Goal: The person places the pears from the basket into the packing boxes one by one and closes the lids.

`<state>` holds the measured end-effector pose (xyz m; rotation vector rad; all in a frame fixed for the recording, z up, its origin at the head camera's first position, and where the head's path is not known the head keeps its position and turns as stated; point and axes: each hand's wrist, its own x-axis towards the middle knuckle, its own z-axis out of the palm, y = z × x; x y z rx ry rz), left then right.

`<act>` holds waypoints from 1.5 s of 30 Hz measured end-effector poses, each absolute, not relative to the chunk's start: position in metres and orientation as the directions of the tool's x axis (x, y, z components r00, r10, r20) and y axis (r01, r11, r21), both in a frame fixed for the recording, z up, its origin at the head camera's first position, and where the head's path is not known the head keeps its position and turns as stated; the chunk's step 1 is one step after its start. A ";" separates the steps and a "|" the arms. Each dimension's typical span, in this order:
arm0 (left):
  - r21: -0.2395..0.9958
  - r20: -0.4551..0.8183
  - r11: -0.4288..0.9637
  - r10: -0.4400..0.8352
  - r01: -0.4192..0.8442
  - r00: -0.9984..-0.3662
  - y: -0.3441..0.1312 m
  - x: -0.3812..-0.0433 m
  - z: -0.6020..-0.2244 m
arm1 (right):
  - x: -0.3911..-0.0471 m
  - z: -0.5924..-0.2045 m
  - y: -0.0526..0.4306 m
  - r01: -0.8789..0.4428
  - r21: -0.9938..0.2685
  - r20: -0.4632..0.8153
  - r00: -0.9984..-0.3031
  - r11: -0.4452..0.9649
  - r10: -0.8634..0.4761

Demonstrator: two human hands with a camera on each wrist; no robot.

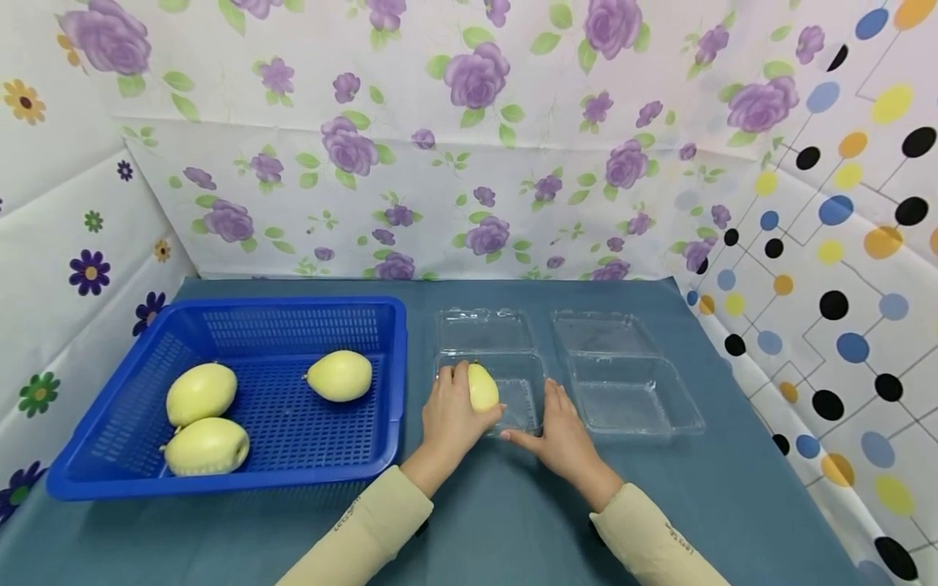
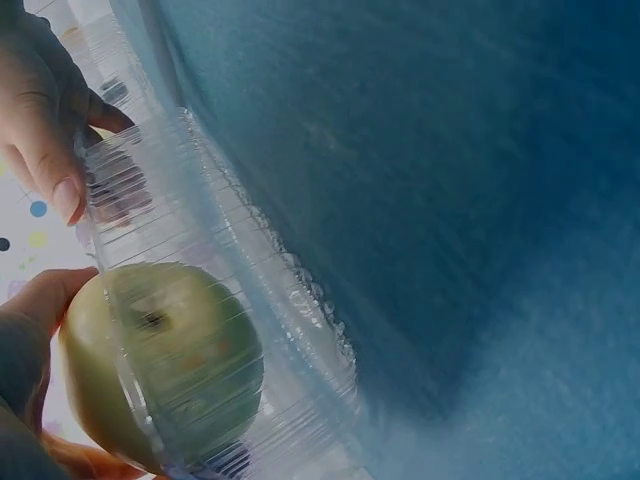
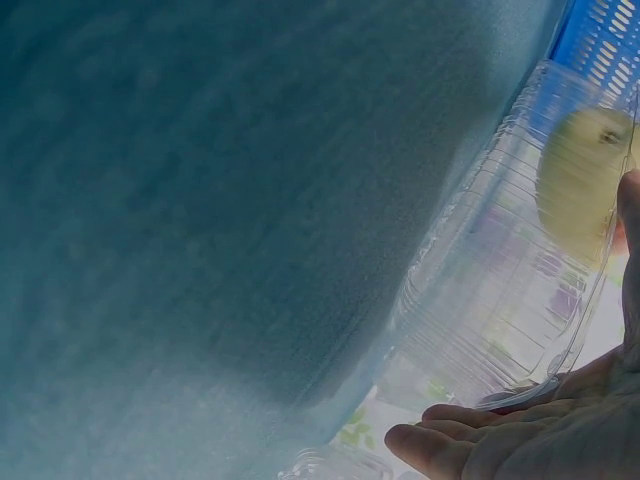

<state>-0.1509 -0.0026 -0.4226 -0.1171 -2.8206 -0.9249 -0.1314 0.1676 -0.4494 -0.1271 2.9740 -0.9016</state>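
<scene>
My left hand [image 1: 450, 411] grips a pale yellow oval fruit [image 1: 481, 387] inside the left clear plastic clamshell box [image 1: 523, 395]. Through the box's ribbed wall, the left wrist view shows the fruit's [image 2: 185, 350] dark-centred end, with fingers around its side. My right hand [image 1: 563, 439] rests against the right side of the same box, fingers extended along the wall and thumb by the near rim. In the right wrist view, the right hand's straight fingers [image 3: 430, 455] lie at the box corner. The box's lid [image 1: 484, 332] is folded back, away from me.
At left stands a blue perforated basket [image 1: 293, 476] with three similar fruits [image 1: 339, 376] in it. To the right, a second clear clamshell box [image 1: 623, 399] lies opened on the blue-grey tablecloth [image 1: 733, 505]. Patterned cloth walls [image 1: 410, 203] enclose the back and sides.
</scene>
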 end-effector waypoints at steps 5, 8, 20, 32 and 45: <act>0.572 0.186 0.812 0.013 0.119 -0.983 -0.002 -0.152 -0.426 | -0.131 -0.451 0.168 -0.070 -0.556 -0.010 -0.996 0.828 -0.090; 0.559 0.183 0.821 0.018 0.120 -0.983 -0.001 -0.152 -0.427 | -0.131 -0.452 0.168 -0.073 -0.560 -0.007 -0.996 0.825 -0.092; 0.491 0.213 0.858 0.046 0.148 -0.976 0.002 -0.155 -0.431 | -0.132 -0.450 0.168 -0.070 -0.565 -0.003 -0.996 0.822 -0.087; 0.400 0.218 0.906 0.052 0.138 -0.975 0.006 -0.157 -0.434 | -0.131 -0.448 0.168 -0.074 -0.561 -0.009 -0.995 0.824 -0.096; 0.457 0.252 0.876 0.043 0.158 -0.967 0.009 -0.159 -0.438 | -0.130 -0.445 0.168 -0.073 -0.561 -0.011 -0.995 0.825 -0.095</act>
